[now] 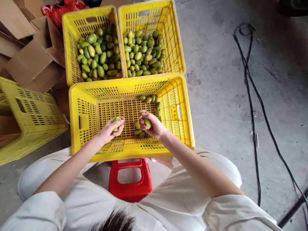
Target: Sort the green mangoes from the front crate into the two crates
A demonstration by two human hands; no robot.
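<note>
Sitting in left hand (112, 129): green fruit (116, 119), thumb laid across it, fingers wrapped round. Second green fruit (147, 123) tucked between right hand's (155, 126) palm and curled fingers. Both held over yellow crate (131, 154), closer to near edge. Fruit row (148, 100) at far right corner, loose pieces (138, 132) toward near edge. Two fuller crates (181, 54) past far edge.

Left of the frame's centre, beyond the left hand (110, 129), a hand could pass down to the perforated bottom (115, 107) of the front crate (130, 154). Right of centre, the right hand (156, 127) and green fruits (148, 100) stand in the way.
</note>
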